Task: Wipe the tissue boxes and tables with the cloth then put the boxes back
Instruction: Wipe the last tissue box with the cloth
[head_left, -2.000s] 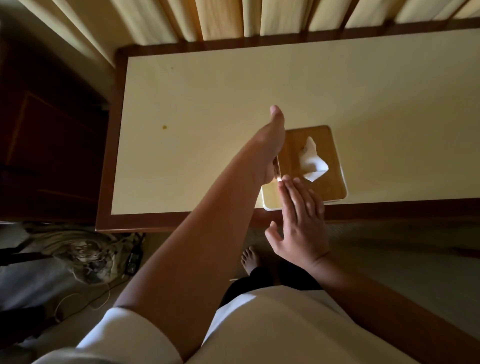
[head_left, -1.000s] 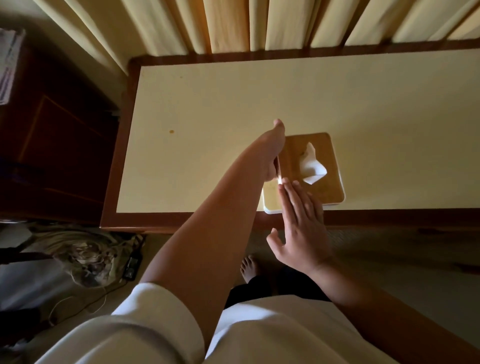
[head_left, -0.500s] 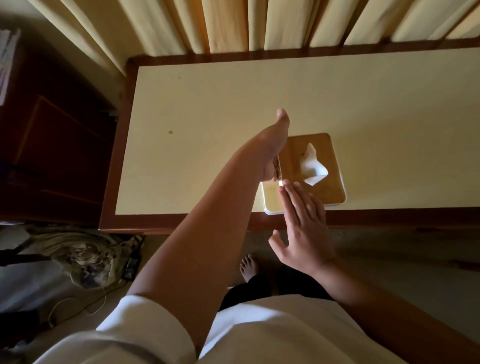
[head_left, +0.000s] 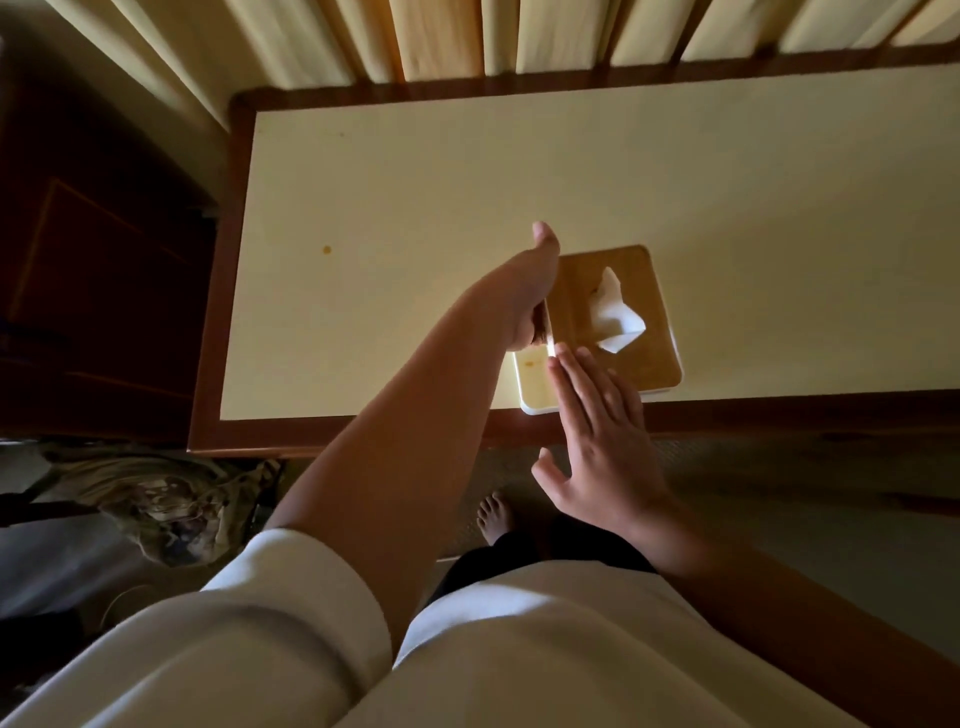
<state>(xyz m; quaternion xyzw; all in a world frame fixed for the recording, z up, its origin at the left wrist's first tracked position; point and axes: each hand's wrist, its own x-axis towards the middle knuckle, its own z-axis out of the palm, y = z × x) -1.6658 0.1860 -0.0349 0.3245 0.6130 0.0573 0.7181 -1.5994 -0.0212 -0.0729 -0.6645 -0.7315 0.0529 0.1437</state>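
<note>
A tissue box (head_left: 631, 312) with a wooden lid, a white base and a white tissue (head_left: 613, 317) sticking up stands near the front edge of the cream table (head_left: 415, 208). My left hand (head_left: 524, 291) is against the box's left side, thumb pointing away from me. Its fingers curl down at the lid's left edge and are mostly hidden. My right hand (head_left: 602, 441) lies flat with straight fingers on the box's near left corner. No cloth is in view.
The table has a brown wooden border (head_left: 218, 312) and a small brown spot (head_left: 327, 250) on its left part. Curtains (head_left: 441, 36) hang behind it. Dark wooden furniture (head_left: 93, 260) stands to the left, and a bag (head_left: 166, 509) lies on the floor.
Both hands stay at the box with hardly any movement. My left thumb has stretched a little farther forward.
</note>
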